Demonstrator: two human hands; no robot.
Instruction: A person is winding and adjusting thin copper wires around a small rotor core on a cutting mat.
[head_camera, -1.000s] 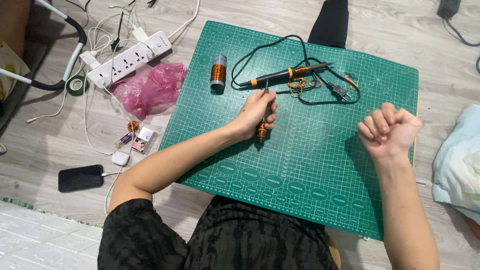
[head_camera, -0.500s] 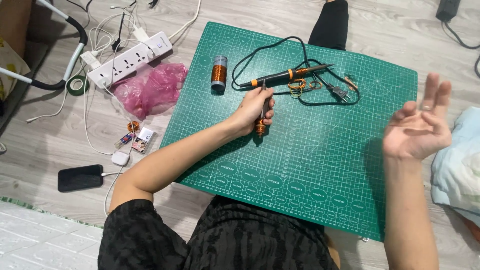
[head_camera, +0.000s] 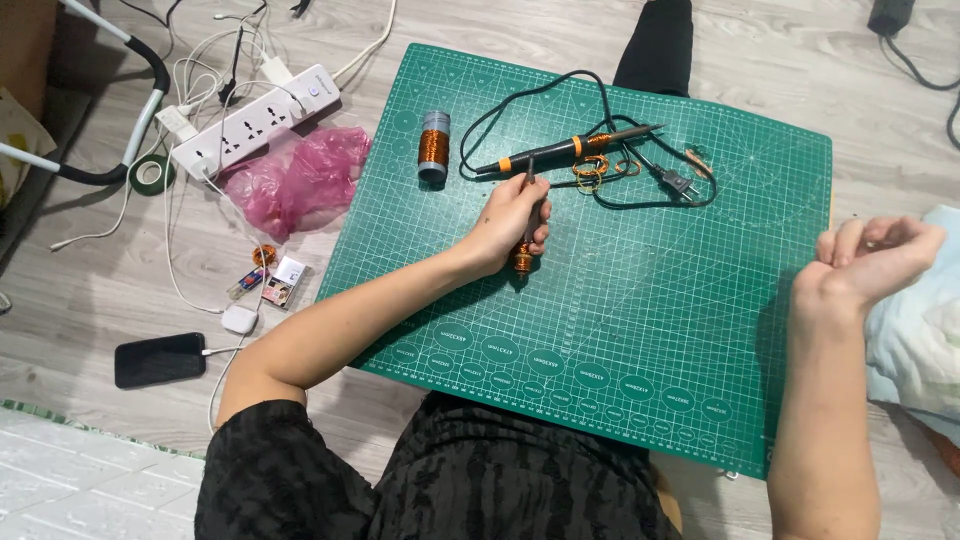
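Two hands: both belong to the person seated at the near edge of the green cutting mat (head_camera: 640, 300), which lies on a wooden floor.
Left hand (head_camera: 510, 218): curled around a thin rod tool (head_camera: 527, 225), fingers wrapped over its shaft; the dark tip sticks up above the knuckles and an orange-brown wound end shows below the palm, resting on the mat.
Right hand (head_camera: 870, 262): raised off the mat's right edge, wrist bent, fingers loosely curled and grasping nothing.
Soldering iron (head_camera: 570, 150): lies on the mat just beyond the left hand, black with orange bands, its cord looping around to a plug (head_camera: 678, 182).
Copper coils (head_camera: 592, 170): small wire loops just beside the iron's shaft.
Wire spool (head_camera: 434, 146): stands upright near the mat's far left corner, wound with copper-coloured wire.
Pink plastic bag (head_camera: 300, 180): crumpled on the floor left of the mat; its contents cannot be made out.
Power strip (head_camera: 258, 120): white, beyond the bag, with white cables plugged in.
Phone (head_camera: 160, 360): dark, face down on the floor, a white cable attached.
Small items (head_camera: 270, 285): a few tiny parts on the floor between bag and phone, too small to tell.
Tape roll (head_camera: 152, 174): green, on the floor left of the strip.
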